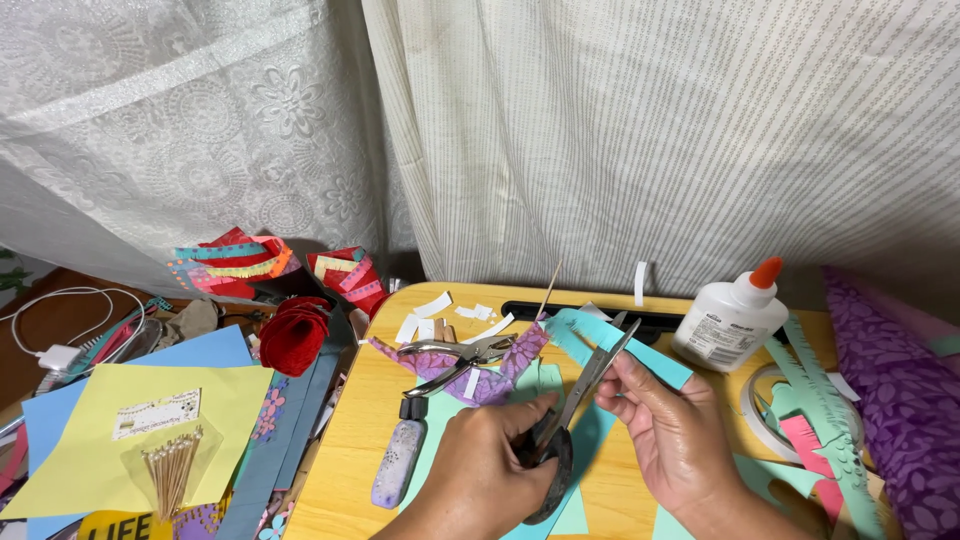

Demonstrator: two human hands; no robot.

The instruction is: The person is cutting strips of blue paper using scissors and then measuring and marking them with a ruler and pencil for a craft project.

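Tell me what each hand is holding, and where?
The left hand holds scissors by their handles; the right hand pinches a teal paper strip near the blades.

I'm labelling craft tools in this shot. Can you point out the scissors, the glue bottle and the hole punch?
scissors [590,378], head view, on the blades.
glue bottle [728,322], head view, on its white body.
hole punch [452,356], head view, on the metal handles.
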